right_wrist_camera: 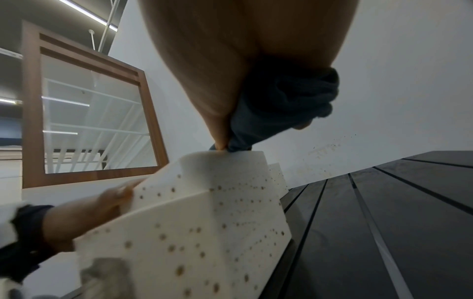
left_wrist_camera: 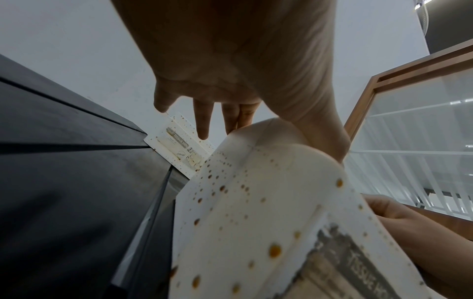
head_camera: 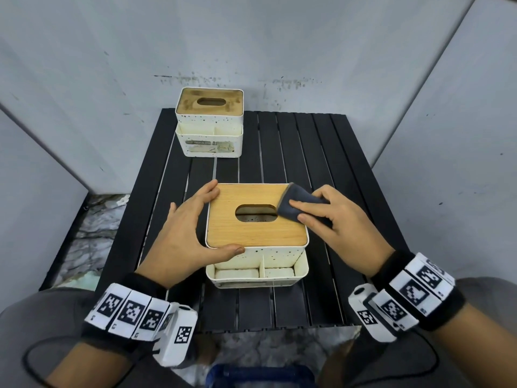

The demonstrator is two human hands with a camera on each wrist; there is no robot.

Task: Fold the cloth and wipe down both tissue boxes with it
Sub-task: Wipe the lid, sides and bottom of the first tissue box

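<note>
The near tissue box (head_camera: 256, 228), white and speckled with a wooden lid, stands mid-table. My left hand (head_camera: 195, 219) braces its left side, fingers straight along the far left corner and thumb pressed on the front wall. My right hand (head_camera: 333, 214) grips a folded dark grey cloth (head_camera: 296, 204) and holds it on the lid's far right corner, beside the oval slot. In the right wrist view the cloth (right_wrist_camera: 281, 101) is bunched in the palm above the box (right_wrist_camera: 204, 222). The far tissue box (head_camera: 209, 127) stands at the table's back left, its lid smeared with dirt.
The black slatted table (head_camera: 321, 152) is bare to the right of both boxes. Grey wall panels close in behind and on both sides. The near box's front tray (head_camera: 257, 273) faces me. Marbled floor shows left of the table.
</note>
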